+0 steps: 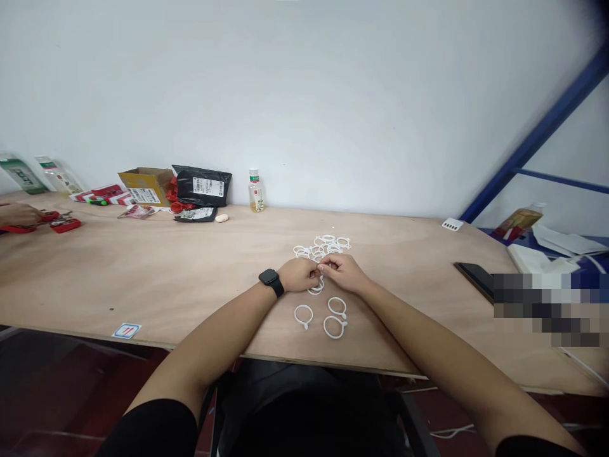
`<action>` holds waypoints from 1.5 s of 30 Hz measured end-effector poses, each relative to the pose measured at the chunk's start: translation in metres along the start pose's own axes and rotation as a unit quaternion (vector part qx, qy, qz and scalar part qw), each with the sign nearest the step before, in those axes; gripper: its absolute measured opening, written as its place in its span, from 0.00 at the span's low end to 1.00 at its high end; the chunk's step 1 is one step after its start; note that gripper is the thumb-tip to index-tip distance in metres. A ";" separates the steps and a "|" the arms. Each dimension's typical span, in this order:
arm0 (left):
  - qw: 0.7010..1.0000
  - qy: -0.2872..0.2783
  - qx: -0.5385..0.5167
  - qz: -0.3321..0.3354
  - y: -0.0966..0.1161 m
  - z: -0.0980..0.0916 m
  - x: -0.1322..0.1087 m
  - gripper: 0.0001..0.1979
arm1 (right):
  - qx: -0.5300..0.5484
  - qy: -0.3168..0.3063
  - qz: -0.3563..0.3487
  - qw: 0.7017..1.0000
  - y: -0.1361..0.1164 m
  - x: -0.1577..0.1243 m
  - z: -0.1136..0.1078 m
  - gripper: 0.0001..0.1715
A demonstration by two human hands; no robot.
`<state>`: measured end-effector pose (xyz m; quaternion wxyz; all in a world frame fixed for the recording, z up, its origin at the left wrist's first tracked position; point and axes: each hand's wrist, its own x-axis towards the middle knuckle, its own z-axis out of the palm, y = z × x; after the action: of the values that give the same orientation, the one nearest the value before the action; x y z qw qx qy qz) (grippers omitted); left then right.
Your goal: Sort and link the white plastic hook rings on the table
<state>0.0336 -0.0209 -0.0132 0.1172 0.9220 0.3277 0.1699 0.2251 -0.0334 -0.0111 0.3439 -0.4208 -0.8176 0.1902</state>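
Observation:
My left hand (299,275), with a black watch (270,279) on its wrist, is closed, its curled fingers against a white plastic ring (316,291). Its fingertips meet those of my right hand (346,271), which is closed in a pinch. What lies between the right fingertips is too small and covered to make out. Just beyond my hands is a loose pile of white rings (328,239) with small tabs. Nearer to me, a single ring (303,306) lies flat, and a pair of rings (333,317) touch or nearly touch to its right.
Along the wall stand a drink bottle (257,193), a black parcel bag (202,185) and an open cardboard box (140,187). Another person's hand (19,216) is at far left, by red items. A dark flat device (474,279) and a white block (451,225) lie right.

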 end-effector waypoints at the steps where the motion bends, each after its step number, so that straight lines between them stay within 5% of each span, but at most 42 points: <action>1: 1.000 0.017 0.003 -0.008 0.001 -0.001 0.000 0.07 | 0.001 -0.010 0.004 1.000 0.000 0.000 0.000 0.09; 9: 0.987 0.149 -0.018 -0.050 0.004 -0.006 -0.001 0.06 | 0.032 -0.027 0.033 0.999 0.004 0.001 0.001 0.11; 20: 0.988 0.151 -0.035 0.017 0.003 -0.002 0.000 0.09 | 0.095 0.013 0.055 0.994 0.002 0.002 0.002 0.09; 29: 0.987 0.141 -0.074 0.005 0.008 -0.001 0.002 0.07 | 0.136 0.037 0.070 0.987 0.008 0.002 0.005 0.10; 34: 0.979 0.185 -0.083 -0.031 0.000 -0.009 0.000 0.15 | 0.133 0.107 0.099 0.980 0.014 0.003 0.004 0.15; 36: 0.984 0.156 -0.082 -0.041 -0.006 -0.013 -0.002 0.17 | 0.105 0.147 0.113 0.977 0.019 0.004 0.000 0.19; 41: 0.997 -0.028 -0.072 -0.018 -0.017 -0.011 -0.006 0.13 | -0.007 0.209 0.092 0.973 0.028 0.008 -0.008 0.20; 45: 0.999 -0.007 -0.042 -0.003 -0.016 -0.003 -0.003 0.06 | -0.011 0.163 0.052 0.985 0.018 0.006 -0.007 0.13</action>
<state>0.0211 -0.0108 -0.0160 0.1588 0.9163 0.3222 0.1772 0.2383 -0.0183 -0.0147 0.4573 -0.4919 -0.7297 0.1283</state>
